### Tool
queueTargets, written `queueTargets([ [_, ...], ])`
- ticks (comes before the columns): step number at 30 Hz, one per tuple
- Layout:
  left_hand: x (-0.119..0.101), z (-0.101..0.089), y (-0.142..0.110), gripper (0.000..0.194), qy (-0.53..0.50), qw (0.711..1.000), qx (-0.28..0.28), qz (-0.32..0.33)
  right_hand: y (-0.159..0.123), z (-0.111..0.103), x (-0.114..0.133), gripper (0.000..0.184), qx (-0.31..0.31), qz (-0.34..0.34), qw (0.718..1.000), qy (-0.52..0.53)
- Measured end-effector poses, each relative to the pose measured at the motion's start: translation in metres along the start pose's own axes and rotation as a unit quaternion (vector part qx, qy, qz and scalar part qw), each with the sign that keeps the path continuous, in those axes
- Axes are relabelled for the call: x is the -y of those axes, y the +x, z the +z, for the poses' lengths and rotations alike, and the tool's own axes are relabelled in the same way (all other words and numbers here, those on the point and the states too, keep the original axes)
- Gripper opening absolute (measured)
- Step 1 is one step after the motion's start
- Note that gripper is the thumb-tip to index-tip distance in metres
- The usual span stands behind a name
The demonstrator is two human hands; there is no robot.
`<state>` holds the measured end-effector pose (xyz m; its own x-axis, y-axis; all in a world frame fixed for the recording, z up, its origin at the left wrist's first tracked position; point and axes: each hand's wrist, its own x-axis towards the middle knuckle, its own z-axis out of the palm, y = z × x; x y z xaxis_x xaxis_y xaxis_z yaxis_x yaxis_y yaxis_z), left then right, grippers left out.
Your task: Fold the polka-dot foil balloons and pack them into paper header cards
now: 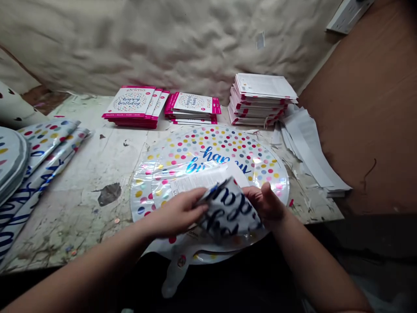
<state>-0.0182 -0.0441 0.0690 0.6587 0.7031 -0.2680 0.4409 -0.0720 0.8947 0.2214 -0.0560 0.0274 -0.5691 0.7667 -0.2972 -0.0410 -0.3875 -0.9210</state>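
Between my hands is a folded foil balloon (230,213), white with dark blue lettering and slightly blurred. My left hand (185,211) pinches its left edge between thumb and fingers. On its right side, my right hand (265,202) holds the edge with the fingers behind it and the thumb raised. Beneath lies a printed white paper sleeve (192,180), partly hidden by the hands. Under that, flat round foil balloons (215,141) with coloured dots and blue "happy birthday" lettering are spread over the table's front edge. A pale balloon tail (174,274) hangs down towards me.
Pink and white balloon packets stand at the back in a left stack (130,106), a middle stack (193,108) and a taller right stack (260,98). White paper sheets (309,148) lie at the right edge. More foil balloons (39,165) lie left on the worn table (81,208).
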Motion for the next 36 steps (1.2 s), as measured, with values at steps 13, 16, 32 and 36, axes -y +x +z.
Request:
queueTargets([
  [13,0.018,0.021,0.130,0.022,0.436,0.870,-0.037,0.227,-0.007,-0.097,-0.014,0.019,-0.358,0.018,0.933,0.037],
  [16,0.024,0.023,0.131,0.021,0.459,0.848,-0.056,0.259,-0.012,-0.099,-0.010,0.021,-0.382,0.009,0.923,0.040],
  [32,0.012,0.029,0.123,0.020,0.488,0.788,-0.101,0.362,-0.036,-0.069,0.000,0.027,-0.355,-0.022,0.934,-0.024],
  [36,0.010,0.029,0.120,0.020,0.496,0.777,-0.096,0.375,-0.032,-0.070,0.009,0.029,-0.276,0.020,0.961,0.000],
])
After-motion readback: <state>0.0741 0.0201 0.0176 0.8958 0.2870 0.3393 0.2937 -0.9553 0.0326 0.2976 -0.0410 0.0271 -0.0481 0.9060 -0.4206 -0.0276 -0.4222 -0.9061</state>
